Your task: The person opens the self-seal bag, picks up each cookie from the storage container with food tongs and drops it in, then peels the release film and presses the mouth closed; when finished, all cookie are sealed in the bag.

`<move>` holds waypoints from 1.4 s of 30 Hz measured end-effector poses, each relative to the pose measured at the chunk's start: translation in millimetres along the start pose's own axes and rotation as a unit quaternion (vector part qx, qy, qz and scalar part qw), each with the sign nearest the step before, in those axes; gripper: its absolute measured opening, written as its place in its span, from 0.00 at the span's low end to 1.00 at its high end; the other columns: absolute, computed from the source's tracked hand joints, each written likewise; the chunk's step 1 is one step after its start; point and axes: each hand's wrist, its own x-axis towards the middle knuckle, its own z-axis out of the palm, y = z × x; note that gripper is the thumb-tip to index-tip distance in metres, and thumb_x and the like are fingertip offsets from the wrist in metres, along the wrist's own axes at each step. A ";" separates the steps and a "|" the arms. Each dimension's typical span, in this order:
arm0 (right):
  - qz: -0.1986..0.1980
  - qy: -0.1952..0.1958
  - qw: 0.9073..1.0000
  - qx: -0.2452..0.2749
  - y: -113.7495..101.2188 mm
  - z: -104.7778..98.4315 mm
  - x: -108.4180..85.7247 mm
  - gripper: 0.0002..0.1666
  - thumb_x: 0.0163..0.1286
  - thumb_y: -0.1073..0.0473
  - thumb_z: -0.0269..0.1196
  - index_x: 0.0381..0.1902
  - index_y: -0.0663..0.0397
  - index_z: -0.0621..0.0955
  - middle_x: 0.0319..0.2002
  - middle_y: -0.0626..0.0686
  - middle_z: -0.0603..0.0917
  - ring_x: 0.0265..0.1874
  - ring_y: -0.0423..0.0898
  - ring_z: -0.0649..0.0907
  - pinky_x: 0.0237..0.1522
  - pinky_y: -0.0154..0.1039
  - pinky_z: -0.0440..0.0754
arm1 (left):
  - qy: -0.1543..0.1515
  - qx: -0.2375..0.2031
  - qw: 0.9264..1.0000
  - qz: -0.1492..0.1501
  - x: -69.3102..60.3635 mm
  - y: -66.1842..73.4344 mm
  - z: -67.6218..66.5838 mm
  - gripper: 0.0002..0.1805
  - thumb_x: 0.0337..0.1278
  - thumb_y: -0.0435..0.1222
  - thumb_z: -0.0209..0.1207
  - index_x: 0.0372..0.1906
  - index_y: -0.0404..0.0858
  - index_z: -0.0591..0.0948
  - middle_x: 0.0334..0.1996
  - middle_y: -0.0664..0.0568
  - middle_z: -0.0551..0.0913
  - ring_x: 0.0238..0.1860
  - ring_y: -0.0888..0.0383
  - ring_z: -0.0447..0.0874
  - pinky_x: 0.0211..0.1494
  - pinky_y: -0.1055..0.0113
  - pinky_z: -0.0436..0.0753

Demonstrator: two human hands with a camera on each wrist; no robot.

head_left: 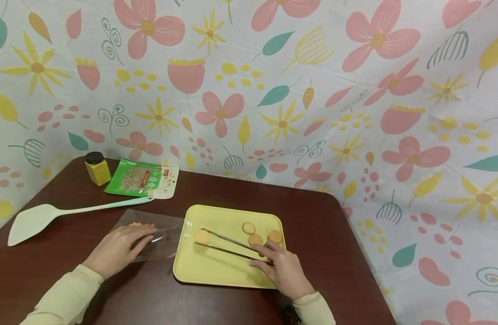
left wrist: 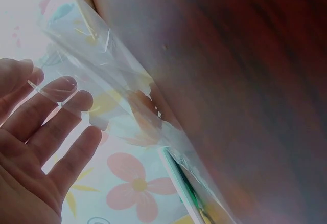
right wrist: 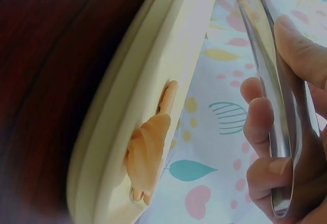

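My right hand (head_left: 283,266) grips metal tongs (head_left: 228,240), whose tips hold a round cookie (head_left: 202,237) over the left part of a yellow tray (head_left: 216,271). In the right wrist view, fingers and thumb wrap the tongs (right wrist: 278,127). Several cookies (head_left: 249,228) lie at the tray's right side. My left hand (head_left: 117,248) holds a clear plastic bag (head_left: 169,237), its mouth towards the tray's left rim. In the left wrist view, the thumb and a finger pinch the film of the bag (left wrist: 97,55). A cookie (head_left: 135,224) shows inside, partly hidden by the hand.
A pale spatula (head_left: 34,221) lies at the left of the brown table (head_left: 314,216). Behind it stand a yellow jar (head_left: 98,170) with a black lid and a green packet (head_left: 131,176) lying flat. A flower-patterned cloth (head_left: 249,90) hangs behind.
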 end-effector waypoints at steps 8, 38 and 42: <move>-0.010 0.001 1.000 -0.004 -2.8 1.8 4.3 0.23 0.61 0.46 0.69 0.54 0.42 0.84 0.33 0.38 0.76 0.22 0.27 0.69 0.19 0.24 0.69 | -0.005 -0.002 1.000 -0.005 0.2 0.8 0.4 0.15 0.52 0.33 0.69 0.47 0.36 0.86 0.45 0.46 0.86 0.46 0.47 0.85 0.50 0.47 0.82; -0.023 0.006 1.000 -0.002 -8.9 3.0 18.0 0.23 0.61 0.47 0.69 0.53 0.47 0.85 0.33 0.40 0.78 0.21 0.27 0.69 0.17 0.24 0.67 | 0.010 0.002 1.000 0.008 -0.3 0.0 -0.7 0.16 0.50 0.32 0.70 0.47 0.35 0.86 0.45 0.45 0.86 0.45 0.47 0.85 0.50 0.47 0.82; -0.021 0.003 1.000 0.002 -9.5 2.2 18.8 0.23 0.61 0.47 0.69 0.53 0.46 0.84 0.32 0.39 0.77 0.20 0.27 0.68 0.16 0.23 0.66 | 0.007 0.003 1.000 0.004 -0.6 -0.3 -0.5 0.16 0.51 0.33 0.69 0.47 0.35 0.86 0.45 0.45 0.86 0.46 0.47 0.85 0.51 0.47 0.82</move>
